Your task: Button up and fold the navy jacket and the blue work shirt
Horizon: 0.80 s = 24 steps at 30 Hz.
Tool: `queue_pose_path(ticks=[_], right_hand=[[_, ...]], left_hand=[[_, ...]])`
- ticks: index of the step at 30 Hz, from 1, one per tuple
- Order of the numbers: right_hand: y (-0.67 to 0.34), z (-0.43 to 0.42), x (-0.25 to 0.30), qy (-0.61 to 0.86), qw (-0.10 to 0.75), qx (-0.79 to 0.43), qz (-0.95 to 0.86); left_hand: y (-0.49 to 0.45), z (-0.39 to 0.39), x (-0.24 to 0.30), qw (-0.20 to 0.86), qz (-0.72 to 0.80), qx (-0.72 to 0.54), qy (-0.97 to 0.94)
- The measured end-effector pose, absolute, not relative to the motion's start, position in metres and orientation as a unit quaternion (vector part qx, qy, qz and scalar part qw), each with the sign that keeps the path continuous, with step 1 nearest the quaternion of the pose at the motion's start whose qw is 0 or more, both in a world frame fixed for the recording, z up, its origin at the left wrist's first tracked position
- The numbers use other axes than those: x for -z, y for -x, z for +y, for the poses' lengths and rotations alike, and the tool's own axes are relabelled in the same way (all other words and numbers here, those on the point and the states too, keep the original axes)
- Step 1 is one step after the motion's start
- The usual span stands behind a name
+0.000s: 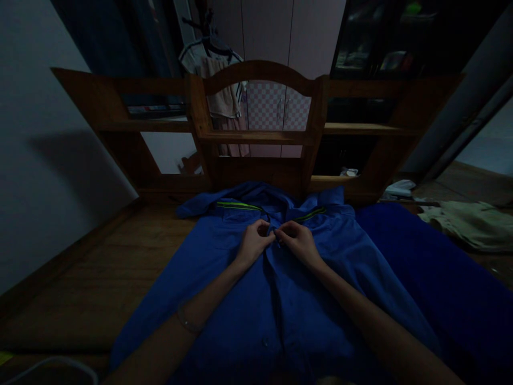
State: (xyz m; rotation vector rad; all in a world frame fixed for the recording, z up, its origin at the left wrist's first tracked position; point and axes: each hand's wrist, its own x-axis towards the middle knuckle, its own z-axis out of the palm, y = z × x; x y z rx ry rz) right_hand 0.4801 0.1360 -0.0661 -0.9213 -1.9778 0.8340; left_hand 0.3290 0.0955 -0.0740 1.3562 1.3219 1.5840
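both hands — left hand point(253, 243), right hand point(297, 240) — fingers pinching the blue shirt point(240, 299) placket (near the collar).

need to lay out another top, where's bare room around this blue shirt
Bare wooden boards lie left of the blue shirt, bordered by the wall and headboard. The right is crowded: dark blue cloth abuts the shirt, beige garment beyond. The left hand and right hand pinch its front.

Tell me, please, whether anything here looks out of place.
Only the pale garment lying rumpled on the boards at right, apart from the blue shirt, which the left hand and right hand pinch near its collar. Nothing looks spilled.
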Motion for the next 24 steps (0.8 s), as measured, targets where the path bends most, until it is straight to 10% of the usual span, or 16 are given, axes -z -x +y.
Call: queue_pose_path(ticks=[9,24], right_hand=[[-0.480,0.124,0.059,0.328,0.338,-0.116,-0.874],[-0.485,0.136,0.065,0.340,0.378,-0.296,-0.809]], left_hand=[[-0.329,0.088,0.068,0.209,0.521,-0.563,-0.606],[-0.321,0.102,0.086,0.409,0.484,-0.600,-0.488]])
